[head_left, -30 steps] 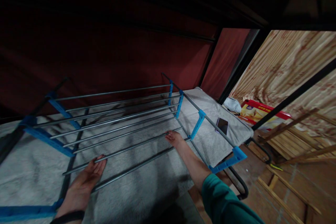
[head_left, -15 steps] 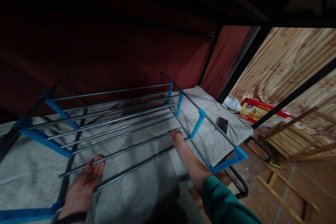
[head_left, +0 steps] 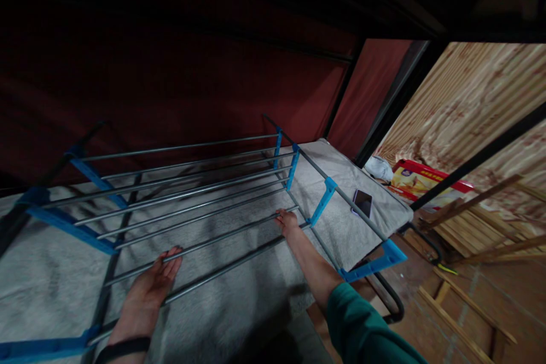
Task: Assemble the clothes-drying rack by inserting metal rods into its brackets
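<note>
1. While the rack with its grey metal rods and blue plastic brackets lies across the grey fleece blanket, both hands are on its near rods, so the rack runs right under and between them.
2. Left hand lies flat and spread, palm down, fingers pointing away over the two nearest rods toward the rack's left end. Not wrapped around anything, just resting on top. There's a dark band at the wrist.
3. Right hand is stretched out on a long straight arm to the rack's right end, just beside a blue bracket. Its fingers sit on the rod end, but I honestly can't tell whether they curl round it.
4. A phone lies on the blanket just past the rack's right side rail.
5. Further right of the rack there's a red and yellow box; its print is too small to read.
</note>
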Demonstrator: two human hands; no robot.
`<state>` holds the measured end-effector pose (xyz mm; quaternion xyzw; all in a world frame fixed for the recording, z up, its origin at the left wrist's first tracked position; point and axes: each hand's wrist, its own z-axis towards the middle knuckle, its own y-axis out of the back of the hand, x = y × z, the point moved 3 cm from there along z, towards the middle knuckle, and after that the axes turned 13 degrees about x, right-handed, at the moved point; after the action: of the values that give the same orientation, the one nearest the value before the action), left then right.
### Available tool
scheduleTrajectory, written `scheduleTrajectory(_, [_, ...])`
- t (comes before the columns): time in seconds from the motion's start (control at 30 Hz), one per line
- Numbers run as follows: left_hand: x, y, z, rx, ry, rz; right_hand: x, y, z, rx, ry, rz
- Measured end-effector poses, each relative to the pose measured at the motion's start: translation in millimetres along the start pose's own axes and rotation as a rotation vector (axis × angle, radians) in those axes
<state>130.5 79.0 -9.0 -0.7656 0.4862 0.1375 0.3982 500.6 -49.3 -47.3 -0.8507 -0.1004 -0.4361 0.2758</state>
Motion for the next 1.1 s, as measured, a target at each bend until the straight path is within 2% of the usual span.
scheduleTrajectory(0.3, [-0.9,-2.6,0.7,0.007,-0.035,0.058,-1.2,0.3,1.6,0.004,-0.039,-0.029])
scheduleTrajectory(0.6, [2.3,4.0,8.6,0.042,-0.057,0.099,2.4,-0.4,-1.0,0.059,-0.037,-0.033])
scheduleTrajectory(1.1, [7.5,1.7,1.5,0.031,-0.057,-0.001,-0.7,7.4,0.0,0.102,-0.004,-0.049])
